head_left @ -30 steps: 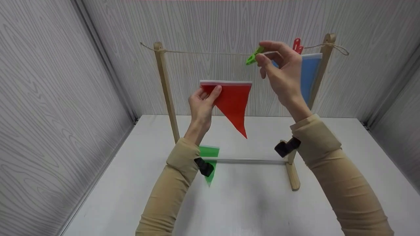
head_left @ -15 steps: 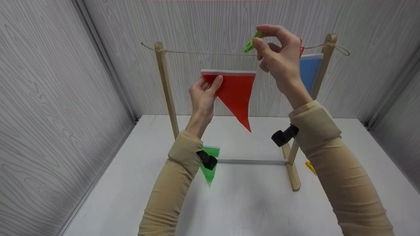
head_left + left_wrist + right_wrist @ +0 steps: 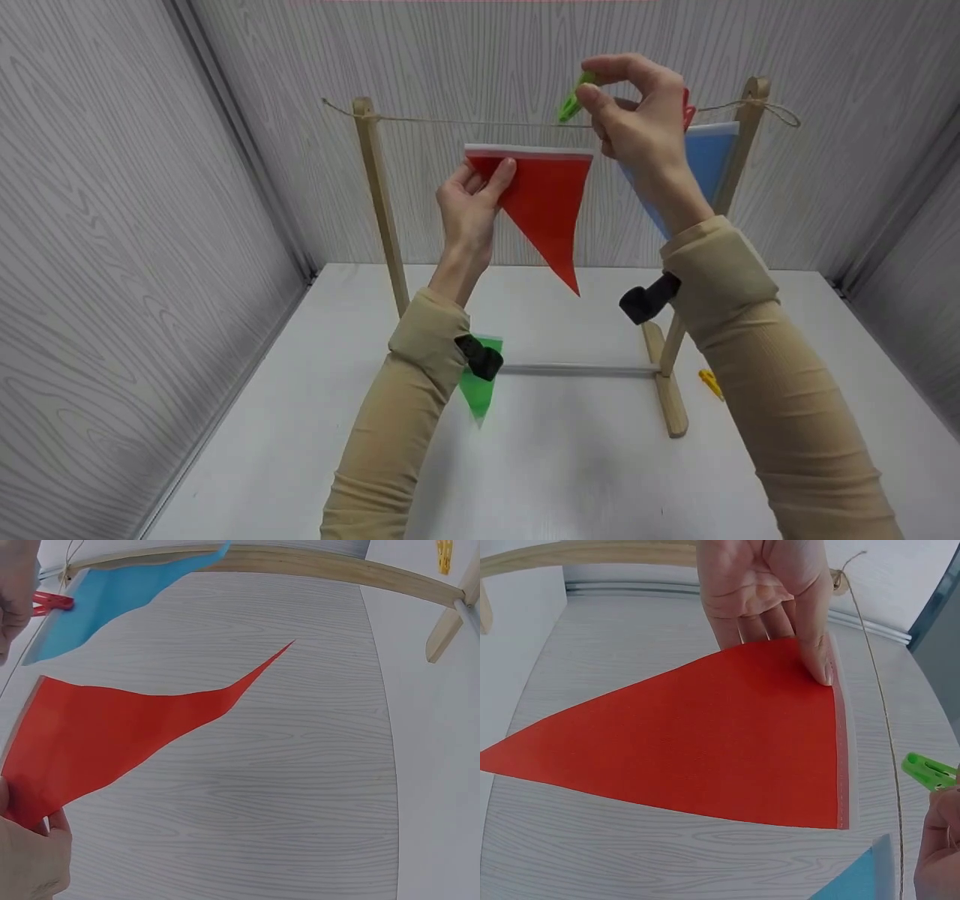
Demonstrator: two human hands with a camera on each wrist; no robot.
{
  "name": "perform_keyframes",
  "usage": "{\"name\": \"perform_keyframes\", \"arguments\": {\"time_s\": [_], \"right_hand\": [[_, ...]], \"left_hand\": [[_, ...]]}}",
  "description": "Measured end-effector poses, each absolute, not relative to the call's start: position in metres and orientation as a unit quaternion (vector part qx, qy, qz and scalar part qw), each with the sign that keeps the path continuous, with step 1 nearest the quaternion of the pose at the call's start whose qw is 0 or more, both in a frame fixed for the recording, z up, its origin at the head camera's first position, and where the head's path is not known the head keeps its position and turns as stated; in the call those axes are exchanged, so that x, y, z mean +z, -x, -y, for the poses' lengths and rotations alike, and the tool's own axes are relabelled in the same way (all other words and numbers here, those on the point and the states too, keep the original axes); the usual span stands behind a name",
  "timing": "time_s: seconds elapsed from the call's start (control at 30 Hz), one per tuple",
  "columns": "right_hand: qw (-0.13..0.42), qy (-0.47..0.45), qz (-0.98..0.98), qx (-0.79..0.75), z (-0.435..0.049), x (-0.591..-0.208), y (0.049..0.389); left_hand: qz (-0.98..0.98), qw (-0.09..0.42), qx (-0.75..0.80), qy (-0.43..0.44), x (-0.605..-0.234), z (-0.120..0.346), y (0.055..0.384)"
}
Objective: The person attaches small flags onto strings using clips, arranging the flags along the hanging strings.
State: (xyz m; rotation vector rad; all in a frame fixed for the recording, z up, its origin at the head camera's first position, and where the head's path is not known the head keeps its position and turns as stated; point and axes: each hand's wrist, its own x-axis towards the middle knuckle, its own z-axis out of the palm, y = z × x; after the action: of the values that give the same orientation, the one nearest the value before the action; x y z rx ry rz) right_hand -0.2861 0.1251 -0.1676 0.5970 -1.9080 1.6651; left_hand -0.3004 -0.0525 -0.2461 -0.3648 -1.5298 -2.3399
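Observation:
My left hand [image 3: 471, 206] pinches a red triangular pennant [image 3: 546, 191] near its upper left corner, thumb in front and fingers behind. The pennant's white top edge sits just below a thin string [image 3: 450, 121], apart from it, and its tip hangs down. Above the string, my right hand [image 3: 645, 112] pinches a green clothespin [image 3: 571, 103] between thumb and fingertips, its free end pointing down at the string. In the right wrist view the green clothespin [image 3: 928, 771] lies beside the string, and a gap separates the red pennant [image 3: 727, 739] from the string.
A blue pennant [image 3: 709, 169] hangs at the right, held by a red clothespin [image 3: 688, 111]. Wooden posts [image 3: 381, 202] carry the string, with a rod [image 3: 577, 370] joining them low down. A green pennant [image 3: 478, 394] and a yellow clothespin [image 3: 710, 383] lie on the white table [image 3: 570, 465].
My left hand has raised the red pennant toward the string and slightly right. My right hand has lifted the green clothespin from across the string's height to just above it.

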Motion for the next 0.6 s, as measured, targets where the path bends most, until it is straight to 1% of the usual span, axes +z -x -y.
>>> {"name": "perform_keyframes", "arguments": {"time_s": [0.33, 0.6], "right_hand": [[0.258, -0.208, 0.729, 0.599, -0.1213, -0.1629, 0.2882], [0.272, -0.203, 0.753, 0.564, -0.1197, -0.1592, 0.2913]], "left_hand": [[0.541, 0.167, -0.812, 0.141, -0.2409, 0.052, 0.2984], [0.538, 0.172, -0.814, 0.135, -0.2359, 0.05, 0.299]]}}
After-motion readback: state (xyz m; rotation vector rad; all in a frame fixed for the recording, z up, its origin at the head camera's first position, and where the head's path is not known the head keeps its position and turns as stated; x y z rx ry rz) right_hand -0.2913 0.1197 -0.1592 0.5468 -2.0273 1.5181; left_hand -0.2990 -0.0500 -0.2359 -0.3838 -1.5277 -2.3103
